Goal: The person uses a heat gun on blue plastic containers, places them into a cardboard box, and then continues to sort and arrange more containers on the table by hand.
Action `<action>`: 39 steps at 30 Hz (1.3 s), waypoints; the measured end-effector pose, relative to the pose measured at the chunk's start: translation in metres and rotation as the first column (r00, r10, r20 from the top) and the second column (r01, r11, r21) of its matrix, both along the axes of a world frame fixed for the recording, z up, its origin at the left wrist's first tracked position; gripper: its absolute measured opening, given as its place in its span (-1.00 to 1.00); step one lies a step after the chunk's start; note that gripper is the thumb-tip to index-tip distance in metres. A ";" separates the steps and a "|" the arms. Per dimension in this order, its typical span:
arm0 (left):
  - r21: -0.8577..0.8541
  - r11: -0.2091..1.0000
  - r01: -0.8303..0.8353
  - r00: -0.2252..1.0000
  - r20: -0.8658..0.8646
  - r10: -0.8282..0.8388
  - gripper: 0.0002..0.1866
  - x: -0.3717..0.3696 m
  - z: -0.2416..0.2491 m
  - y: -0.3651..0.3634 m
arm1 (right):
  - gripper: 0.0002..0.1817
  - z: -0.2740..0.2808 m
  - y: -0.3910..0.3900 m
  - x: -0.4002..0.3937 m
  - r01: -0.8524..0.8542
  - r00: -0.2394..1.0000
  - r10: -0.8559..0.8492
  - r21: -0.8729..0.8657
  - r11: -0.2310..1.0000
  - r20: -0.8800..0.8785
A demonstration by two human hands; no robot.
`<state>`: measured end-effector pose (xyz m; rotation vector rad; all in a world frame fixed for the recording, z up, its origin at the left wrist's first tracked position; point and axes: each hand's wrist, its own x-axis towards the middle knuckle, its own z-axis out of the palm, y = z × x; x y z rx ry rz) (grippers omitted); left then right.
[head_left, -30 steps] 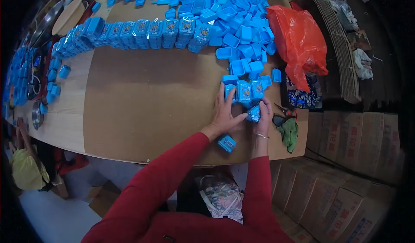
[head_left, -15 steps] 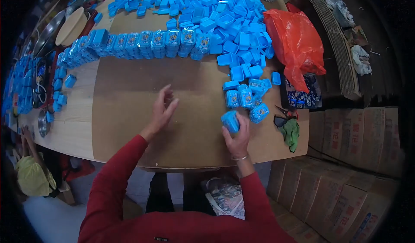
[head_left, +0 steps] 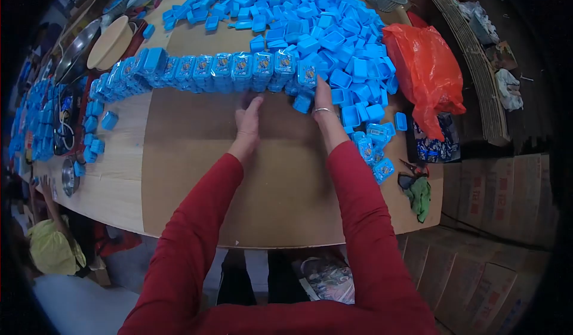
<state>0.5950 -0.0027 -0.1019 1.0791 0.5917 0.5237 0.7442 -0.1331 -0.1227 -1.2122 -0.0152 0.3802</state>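
A long row of stacked blue plastic boxes in clear printed wrap runs across the board. At its right end is my right hand, the fingers partly hidden beside the last stack. A tilted blue box lies against that palm, just in front of the stack, and the hand appears closed on it. My left hand is held over the brown board in front of the row, thumb up, open and with nothing in it.
Loose blue tubs are heaped behind and right of the row. A red plastic bag, scissors and a green cloth lie at the right. Cardboard boxes stand beside the table. Another person's yellow garment shows at lower left.
My right hand has carried the blue box forward and left from the near right side to the row's end. My left hand has moved forward, nearer the row. The view has shifted slightly.
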 end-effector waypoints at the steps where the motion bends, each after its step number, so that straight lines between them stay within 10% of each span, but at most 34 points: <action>1: 0.015 1.000 0.001 1.000 -0.008 -0.001 -0.42 0.001 0.000 -0.001 | -0.56 0.002 0.000 0.004 -0.016 1.000 0.016 -0.018 1.000 -0.003; 12: 0.260 0.957 0.124 0.992 -0.025 -0.122 -0.15 0.003 -0.017 -0.006 | -0.43 0.039 -0.010 0.027 -0.427 0.850 0.417 0.042 0.903 -0.323; 16: 0.320 0.940 0.115 0.993 -0.023 -0.114 -0.06 -0.005 -0.011 -0.011 | -0.29 0.042 -0.004 0.056 -0.694 0.711 0.692 0.035 0.719 -0.128; 22: 0.417 0.892 0.172 0.985 -0.055 -0.164 0.00 -0.006 -0.013 -0.010 | -0.35 0.061 0.029 0.046 -0.671 0.737 0.641 -0.115 0.733 -0.215; 31: 0.729 0.684 -0.037 0.993 -0.050 0.106 -0.18 -0.004 -0.016 -0.019 | -0.23 0.056 0.046 0.051 -0.846 0.530 0.838 -0.015 0.533 -0.127; 39: 0.467 0.884 0.022 1.000 0.005 -0.028 -0.50 -0.009 -0.022 -0.017 | -0.30 0.053 0.017 0.037 -0.831 0.557 0.818 -0.089 0.550 -0.147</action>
